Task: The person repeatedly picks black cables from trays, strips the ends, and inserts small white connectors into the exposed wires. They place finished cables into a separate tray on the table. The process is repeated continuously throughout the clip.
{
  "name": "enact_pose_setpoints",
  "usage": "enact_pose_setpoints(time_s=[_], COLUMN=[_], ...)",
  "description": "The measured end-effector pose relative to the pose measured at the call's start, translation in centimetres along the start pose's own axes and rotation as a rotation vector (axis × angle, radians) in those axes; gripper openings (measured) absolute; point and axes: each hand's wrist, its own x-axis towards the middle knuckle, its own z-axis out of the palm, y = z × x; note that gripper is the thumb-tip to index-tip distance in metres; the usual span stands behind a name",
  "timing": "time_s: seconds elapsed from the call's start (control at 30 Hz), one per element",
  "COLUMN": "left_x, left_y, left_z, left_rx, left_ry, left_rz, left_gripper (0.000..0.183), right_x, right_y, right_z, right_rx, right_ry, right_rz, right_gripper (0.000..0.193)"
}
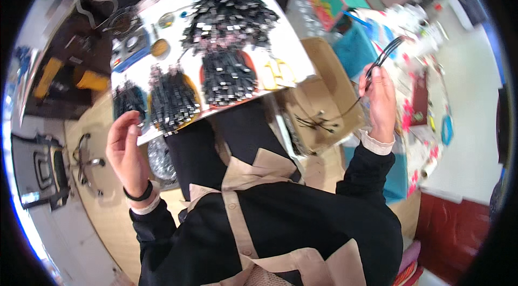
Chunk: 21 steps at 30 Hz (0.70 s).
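A person sits at a white bench (290, 44) that is tilted in view and loaded with black cables. The right hand (382, 104) is raised to the right of the bench, its fingers closed around a bunch of black cables (387, 51) whose looped end sticks up and away above the knuckles. One thin strand runs from that hand down toward an open cardboard box (345, 84), in which a few loose cables (318, 123) lie.

The left hand (128, 151), with a black band (139, 193) at its wrist, is by the near left corner of the bench, just beside the leftmost bundle (129, 97). Its fingers are loosely curled with the thumb near them; how far they stand open, and whether they hold or touch anything, cannot be told.

Along the near edge of the bench, the middle bundle (174, 100) lies in a yellow tray (192, 91) and the right bundle (229, 78) in an orange tray (250, 64). Behind them spreads a large heap of cables (229, 16). A small round dish (159, 47) sits on the left part of the bench, and a blurred yellow item (279, 73) lies near its right edge. To the right of the cardboard box is a flowered cloth (406, 120).
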Motion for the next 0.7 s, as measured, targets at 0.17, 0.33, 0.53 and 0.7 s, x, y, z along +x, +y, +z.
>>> enact_pose_setpoints(time_s=[0.17,0.33,0.53,0.7], left_x=[1.2,6.8,12.8,13.5], left_y=[-2.3,-4.9,-8.4,-9.8], left_z=[-4.8,-6.7,-4.7,-4.3], left_rx=[0.465,1.005,1.372,1.515], left_ry=[0.086,0.098,0.039,0.010], left_rz=[0.021,0.230,0.185,0.204], left_gripper=[0.019,0.014,0.026,0.027], right_x=[5.8,4.8,3.4,0.7], right_y=[18.8,32.2,34.7,29.7], right_z=[2.4,6.5,5.5,2.0], right_rx=[-0.353,-0.537,-0.826,-0.643], right_ry=[-0.204,-0.248,-0.344,-0.316], right_rz=[0.517,0.644,-0.091,0.352], right_gripper=[0.027,0.020,0.025,0.023])
